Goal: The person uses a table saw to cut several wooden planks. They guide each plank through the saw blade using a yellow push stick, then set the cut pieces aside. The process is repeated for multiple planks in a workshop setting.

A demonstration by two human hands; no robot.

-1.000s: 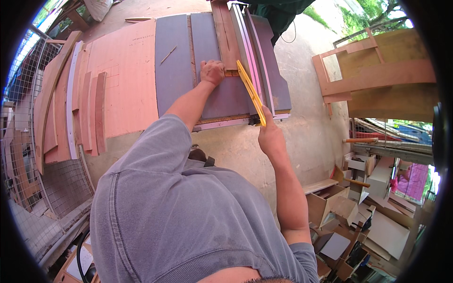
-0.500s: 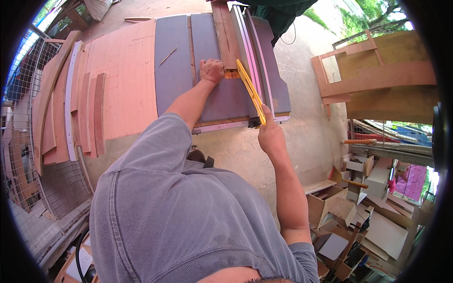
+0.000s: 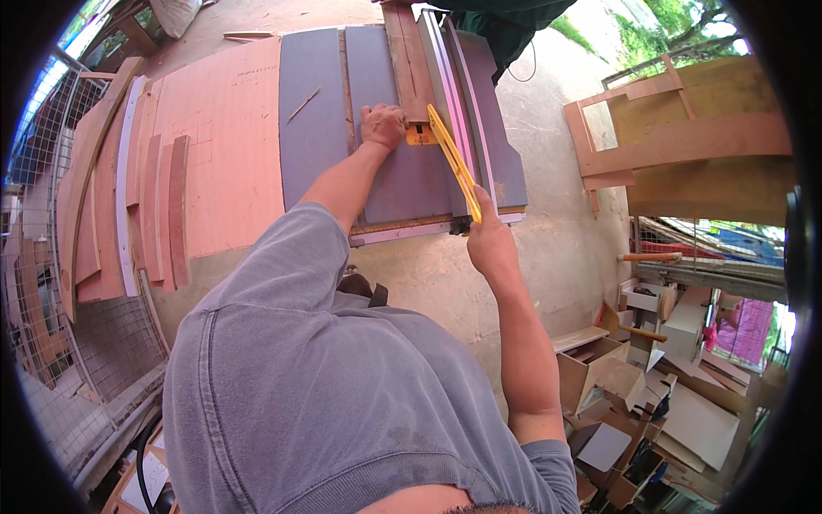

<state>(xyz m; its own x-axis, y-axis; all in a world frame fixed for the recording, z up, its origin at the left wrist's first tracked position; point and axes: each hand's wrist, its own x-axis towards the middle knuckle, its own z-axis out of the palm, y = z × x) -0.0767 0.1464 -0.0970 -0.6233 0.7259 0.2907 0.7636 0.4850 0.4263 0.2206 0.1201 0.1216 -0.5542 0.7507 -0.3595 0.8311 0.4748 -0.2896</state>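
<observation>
A long reddish-brown wooden board lies lengthwise on the grey table saw, alongside its metal fence. My right hand is closed on the lower end of a long yellow push stick. The stick's far tip meets the board's near right corner. My left hand has its fingers curled at the board's near left corner; whatever lies under them is hidden. Just below the board's near end, an orange insert plate with a dark slot shows between my hand and the stick.
Across the saw, a person in dark green clothing stands by the board's far end. A thin stick rests on the saw top. A pinkish panel adjoins at left, with several wood strips. Boxes and offcuts clutter the lower right.
The board has slid slightly away from me, with the push stick's tip following. More of the orange insert plate now shows. My left hand has barely moved.
</observation>
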